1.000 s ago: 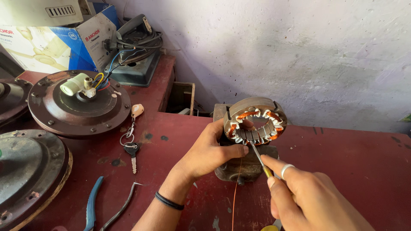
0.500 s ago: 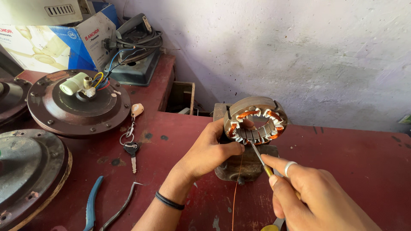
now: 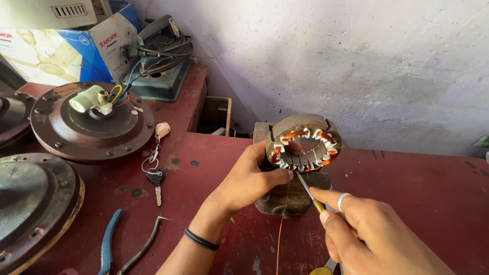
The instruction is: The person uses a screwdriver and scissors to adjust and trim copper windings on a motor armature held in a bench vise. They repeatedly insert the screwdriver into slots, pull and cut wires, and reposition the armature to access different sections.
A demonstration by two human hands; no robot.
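Observation:
A ring-shaped motor stator (image 3: 303,141) with copper windings and white slot paper stands on a metal block (image 3: 290,196) on the red bench. My left hand (image 3: 248,178) grips the stator's lower left rim, thumb against the front. My right hand (image 3: 374,234) holds a thin screwdriver (image 3: 307,189) with a yellow handle; its tip touches the bottom of the stator's inner slots. A thin copper wire (image 3: 280,234) hangs down from the stator toward the bench's front edge.
A brown fan motor housing (image 3: 91,125) with coloured wires sits at the left, another round housing (image 3: 30,203) in front of it. Keys on a ring (image 3: 155,173) and blue-handled pliers (image 3: 109,244) lie on the bench (image 3: 433,193). Cardboard boxes (image 3: 46,43) and a cabled device (image 3: 160,56) stand behind.
My right hand has shifted slightly with the screwdriver at the stator's lower slots. My left hand and the stator have stayed in place.

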